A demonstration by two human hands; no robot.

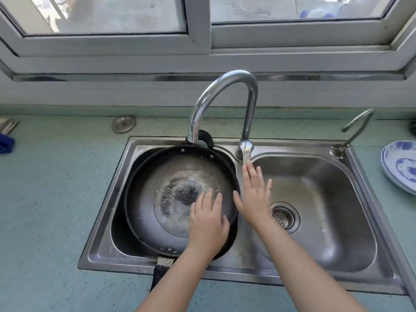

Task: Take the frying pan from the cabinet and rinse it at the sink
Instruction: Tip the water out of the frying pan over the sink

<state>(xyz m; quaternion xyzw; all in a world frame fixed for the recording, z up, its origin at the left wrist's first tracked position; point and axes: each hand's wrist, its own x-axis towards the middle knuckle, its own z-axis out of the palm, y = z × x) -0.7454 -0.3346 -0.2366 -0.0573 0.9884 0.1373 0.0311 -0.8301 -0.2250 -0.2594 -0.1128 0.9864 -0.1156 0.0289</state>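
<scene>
Our round black frying pan (157, 176) shows a scorched, wet centre; left hand (208, 224) lies at its 4 o'clock, right hand (254, 199) at 3, all fingers straight, gripping nothing.

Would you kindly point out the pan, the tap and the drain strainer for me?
pan (148, 176): head view, on its bare inner wall.
tap (234, 75): head view, on top of the arched spout.
strainer (284, 218): head view, on its perforated centre.

Only the head camera is looking steeply down, sitting close over the double sink (292, 145), window frame (200, 23) running beyond the left hand (208, 224) and right hand (253, 194).
</scene>
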